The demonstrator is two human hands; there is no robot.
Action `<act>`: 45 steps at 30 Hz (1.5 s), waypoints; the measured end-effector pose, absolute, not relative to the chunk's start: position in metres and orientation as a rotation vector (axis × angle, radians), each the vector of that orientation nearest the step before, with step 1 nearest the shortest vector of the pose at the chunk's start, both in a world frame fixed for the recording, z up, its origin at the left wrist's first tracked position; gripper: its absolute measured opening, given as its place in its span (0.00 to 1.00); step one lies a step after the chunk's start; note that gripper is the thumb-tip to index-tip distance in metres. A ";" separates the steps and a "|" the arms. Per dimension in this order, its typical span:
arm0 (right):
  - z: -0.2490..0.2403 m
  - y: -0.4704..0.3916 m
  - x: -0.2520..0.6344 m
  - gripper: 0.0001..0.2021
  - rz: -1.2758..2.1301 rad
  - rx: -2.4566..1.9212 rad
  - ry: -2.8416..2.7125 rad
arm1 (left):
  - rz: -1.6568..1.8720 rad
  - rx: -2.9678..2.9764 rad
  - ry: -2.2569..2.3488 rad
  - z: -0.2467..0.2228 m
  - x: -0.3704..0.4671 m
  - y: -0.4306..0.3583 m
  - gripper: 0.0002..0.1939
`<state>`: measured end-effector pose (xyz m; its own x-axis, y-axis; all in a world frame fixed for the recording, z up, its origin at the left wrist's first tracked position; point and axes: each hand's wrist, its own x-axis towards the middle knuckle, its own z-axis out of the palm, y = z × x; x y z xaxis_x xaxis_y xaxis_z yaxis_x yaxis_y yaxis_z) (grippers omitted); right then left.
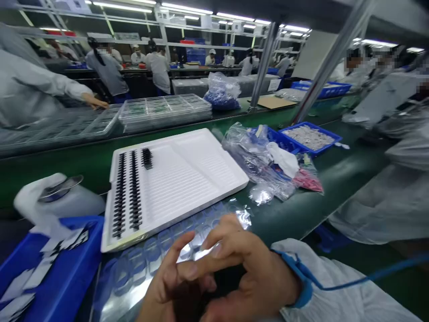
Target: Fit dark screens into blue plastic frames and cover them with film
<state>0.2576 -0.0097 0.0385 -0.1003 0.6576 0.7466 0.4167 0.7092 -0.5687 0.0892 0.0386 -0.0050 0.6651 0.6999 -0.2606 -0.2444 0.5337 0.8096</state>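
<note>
My left hand (172,279) and my right hand (254,264) meet at the bottom middle, fingertips touching. Both hands have their fingers bent and pressed together. Whatever they hold is hidden behind the fingers; only a dark area shows between the palms. A blue wrist strap (303,279) with a cord circles my right wrist. Just beyond the hands lies a clear plastic sheet (144,264) with rounded cut shapes. Behind it a white foam tray (187,174) carries rows of small black parts (134,190) on its left side.
A blue bin (77,277) with white and dark flat pieces stands at left, beside a white roll (77,199). Plastic bags (248,156) and a blue tray (310,136) of small pale parts lie at right. Stacked clear trays (164,109) and a co-worker's arm (63,85) are behind.
</note>
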 end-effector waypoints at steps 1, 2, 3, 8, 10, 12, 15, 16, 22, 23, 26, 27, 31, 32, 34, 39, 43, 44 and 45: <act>0.040 -0.012 0.260 0.24 0.264 -0.883 -1.761 | 0.613 0.793 0.570 0.001 0.090 0.034 0.41; 0.042 -0.014 0.262 0.26 0.274 -0.905 -1.792 | 0.608 0.729 0.510 0.006 0.091 0.030 0.42; 0.043 -0.016 0.264 0.27 0.293 -0.927 -1.823 | 0.606 0.667 0.445 0.011 0.092 0.027 0.40; 0.042 -0.025 0.274 0.34 0.583 -0.945 -1.758 | 0.688 0.599 0.230 0.021 0.100 0.025 0.33; 0.043 -0.027 0.272 0.30 0.684 -0.949 -1.608 | 0.743 0.652 0.223 0.020 0.100 0.026 0.32; 0.044 -0.029 0.268 0.24 0.686 -0.986 -1.496 | 0.775 0.703 0.216 0.019 0.099 0.026 0.31; 0.048 -0.028 0.261 0.20 0.660 -1.045 -1.444 | 0.810 0.755 0.214 0.018 0.097 0.024 0.32; 0.049 -0.027 0.259 0.19 0.661 -1.057 -1.440 | 0.821 0.768 0.227 0.018 0.096 0.024 0.33; 0.049 -0.028 0.256 0.20 0.707 -1.030 -1.451 | 0.861 0.799 0.318 0.018 0.095 0.020 0.36; 0.048 -0.028 0.256 0.21 0.707 -1.025 -1.465 | 0.861 0.802 0.321 0.018 0.094 0.020 0.36; 0.048 -0.029 0.257 0.21 0.639 -1.022 -1.531 | 0.860 0.815 0.310 0.019 0.094 0.019 0.36; 0.048 -0.030 0.257 0.20 0.606 -1.027 -1.555 | 0.862 0.817 0.302 0.019 0.094 0.019 0.36; 0.049 -0.032 0.258 0.19 0.527 -1.076 -1.623 | 0.871 0.814 0.308 0.022 0.095 0.018 0.36; 0.049 -0.032 0.258 0.18 0.517 -1.087 -1.638 | 0.871 0.811 0.322 0.022 0.095 0.017 0.36; 0.049 -0.033 0.258 0.18 0.509 -1.092 -1.648 | 0.872 0.806 0.340 0.024 0.095 0.017 0.35; 0.045 -0.031 0.258 0.23 0.676 -1.027 -1.464 | 0.875 0.804 0.282 0.023 0.096 0.017 0.34; 0.038 -0.030 0.250 0.22 0.895 -0.949 -1.320 | 0.899 0.770 0.274 0.022 0.097 0.017 0.34; 0.036 -0.031 0.247 0.22 0.901 -0.931 -1.282 | 0.898 0.759 0.283 0.021 0.097 0.017 0.34; 0.034 -0.032 0.245 0.22 0.884 -0.925 -1.256 | 0.891 0.754 0.291 0.021 0.097 0.016 0.34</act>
